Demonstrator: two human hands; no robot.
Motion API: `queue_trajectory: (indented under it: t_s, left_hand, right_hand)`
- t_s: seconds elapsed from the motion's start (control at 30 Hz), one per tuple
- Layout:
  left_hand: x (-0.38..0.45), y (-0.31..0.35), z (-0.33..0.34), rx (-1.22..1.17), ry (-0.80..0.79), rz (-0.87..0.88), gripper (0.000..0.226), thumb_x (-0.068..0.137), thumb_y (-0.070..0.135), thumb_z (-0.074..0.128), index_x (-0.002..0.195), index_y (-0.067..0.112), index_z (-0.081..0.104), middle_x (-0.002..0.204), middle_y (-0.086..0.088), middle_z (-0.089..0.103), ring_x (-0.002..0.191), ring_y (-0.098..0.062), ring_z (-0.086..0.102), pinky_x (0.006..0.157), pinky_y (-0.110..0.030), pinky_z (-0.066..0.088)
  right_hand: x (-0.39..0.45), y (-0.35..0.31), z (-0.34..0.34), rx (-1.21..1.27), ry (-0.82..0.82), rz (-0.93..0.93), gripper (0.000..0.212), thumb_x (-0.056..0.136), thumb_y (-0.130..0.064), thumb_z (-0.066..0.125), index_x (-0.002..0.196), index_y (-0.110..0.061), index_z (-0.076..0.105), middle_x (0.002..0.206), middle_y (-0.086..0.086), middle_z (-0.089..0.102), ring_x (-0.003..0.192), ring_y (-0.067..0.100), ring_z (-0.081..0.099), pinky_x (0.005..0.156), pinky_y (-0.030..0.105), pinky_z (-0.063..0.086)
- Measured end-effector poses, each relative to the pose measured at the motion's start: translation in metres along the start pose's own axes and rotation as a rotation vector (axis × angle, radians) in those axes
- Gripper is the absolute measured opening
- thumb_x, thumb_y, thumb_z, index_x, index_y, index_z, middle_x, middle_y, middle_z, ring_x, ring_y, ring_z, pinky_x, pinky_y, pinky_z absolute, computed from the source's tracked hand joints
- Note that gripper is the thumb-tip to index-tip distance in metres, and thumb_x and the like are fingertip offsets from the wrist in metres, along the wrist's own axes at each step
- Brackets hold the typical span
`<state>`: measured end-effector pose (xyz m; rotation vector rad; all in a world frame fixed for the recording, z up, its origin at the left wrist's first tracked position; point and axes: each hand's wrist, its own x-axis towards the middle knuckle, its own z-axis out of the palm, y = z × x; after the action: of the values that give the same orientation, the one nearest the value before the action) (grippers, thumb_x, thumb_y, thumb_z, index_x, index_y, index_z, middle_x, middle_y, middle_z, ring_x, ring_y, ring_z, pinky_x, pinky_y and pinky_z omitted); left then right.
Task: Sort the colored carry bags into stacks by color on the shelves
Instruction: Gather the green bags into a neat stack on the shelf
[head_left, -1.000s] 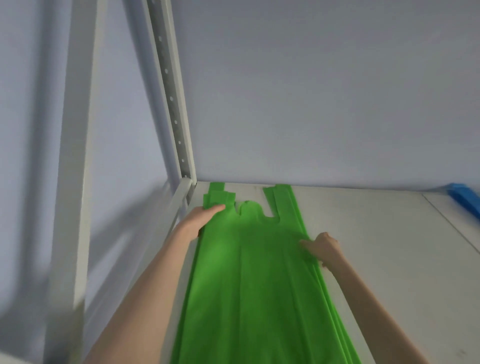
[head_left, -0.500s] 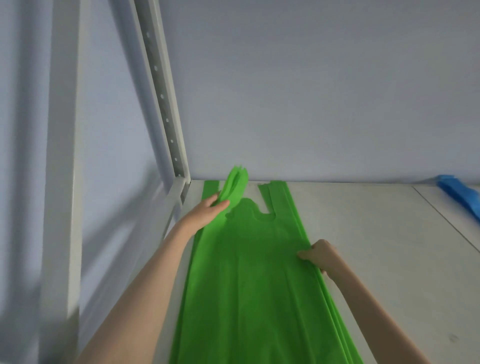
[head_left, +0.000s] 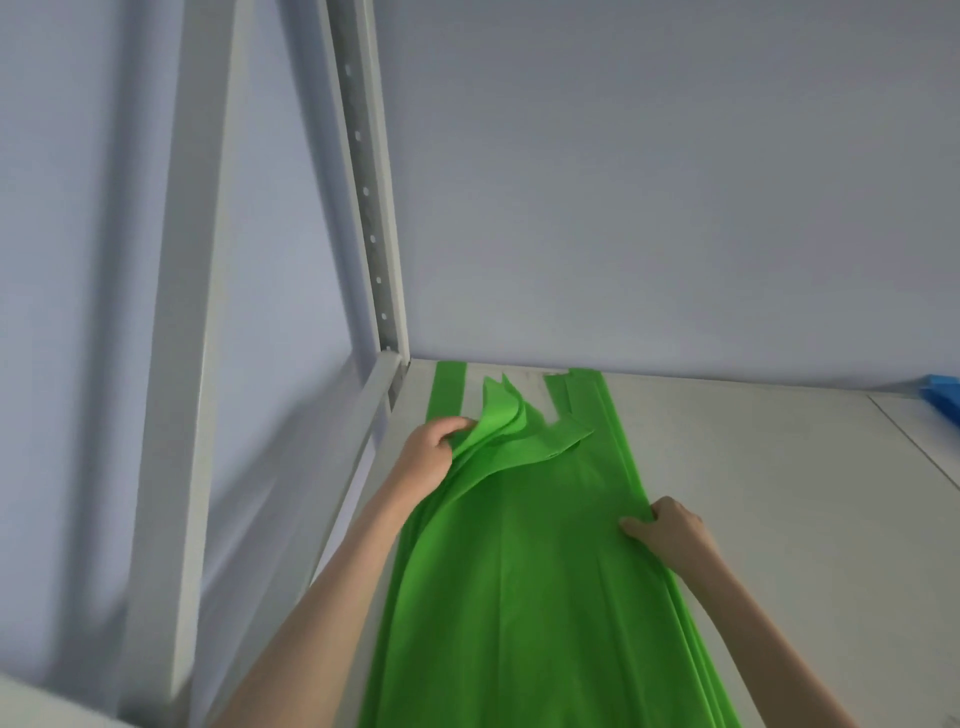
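A stack of bright green carry bags (head_left: 540, 582) lies lengthwise on the pale shelf board (head_left: 779, 493), handles toward the back wall. My left hand (head_left: 428, 449) grips the left handles of the upper bags and holds them lifted and curled off the stack, with a lower bag's handle strip (head_left: 448, 389) left flat behind. My right hand (head_left: 670, 530) pinches the stack's right edge about halfway along. A blue bag stack (head_left: 943, 392) shows only as a corner at the far right.
A white perforated shelf upright (head_left: 371, 208) stands at the back left corner, with a second white post (head_left: 192, 322) nearer me. The grey wall closes the back of the shelf. A seam in the shelf board (head_left: 914, 447) runs at the right.
My left hand has lifted the left handles of the top bags higher and pulled them back toward me, folding the top edge over. My right hand stays on the right edge.
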<state>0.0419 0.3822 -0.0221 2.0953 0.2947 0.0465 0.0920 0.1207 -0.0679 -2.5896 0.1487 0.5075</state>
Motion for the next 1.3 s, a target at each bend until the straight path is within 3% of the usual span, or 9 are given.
queue_trajectory:
  t_s: [0.1,0.27,0.4,0.5,0.6,0.73,0.9,1.1,1.3]
  left_hand:
    - [0.008,-0.018,-0.003,0.134,0.109,-0.096,0.05,0.091,-0.013,0.033,0.136,0.006,0.046,0.142,-0.01,0.047,0.132,-0.022,0.044,0.107,-0.024,0.034]
    - [0.014,-0.023,-0.011,0.126,-0.137,-0.111,0.045,0.089,-0.008,0.047,0.131,0.005,0.052,0.133,-0.01,0.056,0.125,-0.023,0.052,0.11,-0.033,0.038]
    - [0.009,-0.01,-0.003,0.082,-0.37,-0.016,0.038,0.095,0.002,0.045,0.124,0.021,0.059,0.14,0.004,0.05,0.124,-0.009,0.047,0.112,-0.033,0.032]
    - [0.014,-0.011,0.003,-0.013,-0.103,0.028,0.043,0.095,-0.006,0.036,0.118,0.021,0.061,0.14,0.003,0.05,0.106,-0.004,0.055,0.087,-0.021,0.047]
    - [0.022,-0.021,0.0,0.22,0.212,-0.083,0.046,0.088,-0.017,0.037,0.123,0.007,0.055,0.136,-0.01,0.05,0.123,-0.023,0.048,0.1,-0.033,0.046]
    - [0.026,-0.029,-0.001,0.572,0.113,-0.048,0.06,0.088,-0.015,0.034,0.143,0.01,0.033,0.147,-0.009,0.036,0.135,-0.029,0.03,0.111,-0.038,0.03]
    - [0.036,-0.022,-0.003,0.727,0.066,0.1,0.045,0.096,-0.005,0.032,0.138,0.007,0.042,0.139,-0.011,0.048,0.129,-0.027,0.042,0.11,-0.037,0.035]
    - [0.064,-0.012,-0.009,0.252,0.181,-0.214,0.034,0.099,0.014,0.034,0.102,-0.001,0.064,0.108,-0.02,0.068,0.093,-0.029,0.064,0.084,-0.038,0.051]
    - [0.055,-0.003,-0.004,0.358,0.281,-0.382,0.033,0.096,0.001,0.033,0.125,-0.008,0.047,0.129,-0.023,0.053,0.106,-0.031,0.058,0.092,-0.04,0.05]
  right_hand:
    - [0.0,0.0,0.001,-0.003,0.01,-0.004,0.029,0.09,-0.034,0.055,0.095,-0.007,0.044,0.068,-0.002,0.041,0.056,0.008,0.037,0.05,0.02,0.033]
    - [-0.002,0.001,0.004,-0.029,0.039,-0.022,0.041,0.091,-0.035,0.054,0.115,-0.002,0.047,0.079,0.0,0.047,0.071,0.014,0.048,0.061,0.023,0.04]
    - [-0.004,0.002,0.005,-0.026,0.046,-0.032,0.043,0.091,-0.035,0.053,0.118,-0.002,0.046,0.078,-0.001,0.045,0.08,0.018,0.046,0.063,0.024,0.039]
    - [-0.006,0.001,0.004,-0.037,0.052,-0.034,0.042,0.091,-0.035,0.053,0.117,-0.002,0.046,0.084,0.001,0.047,0.082,0.019,0.046,0.069,0.027,0.039]
    - [-0.009,0.0,0.003,-0.047,0.063,-0.045,0.042,0.092,-0.035,0.052,0.117,-0.002,0.046,0.092,0.004,0.048,0.082,0.019,0.047,0.065,0.026,0.04]
    - [-0.011,-0.001,0.005,-0.052,0.085,-0.047,0.043,0.092,-0.037,0.051,0.118,-0.003,0.045,0.093,0.004,0.048,0.084,0.019,0.047,0.07,0.028,0.042]
    - [-0.014,-0.002,0.002,-0.071,0.093,-0.058,0.044,0.093,-0.038,0.049,0.121,-0.004,0.043,0.096,0.003,0.047,0.088,0.018,0.048,0.077,0.03,0.047]
    - [-0.017,-0.002,0.003,-0.072,0.105,-0.062,0.044,0.093,-0.038,0.049,0.122,-0.005,0.042,0.102,0.005,0.052,0.095,0.019,0.053,0.087,0.033,0.051]
    - [-0.024,-0.004,0.002,-0.077,0.117,-0.069,0.044,0.094,-0.038,0.047,0.124,-0.006,0.041,0.121,0.01,0.055,0.114,0.023,0.054,0.093,0.034,0.049]
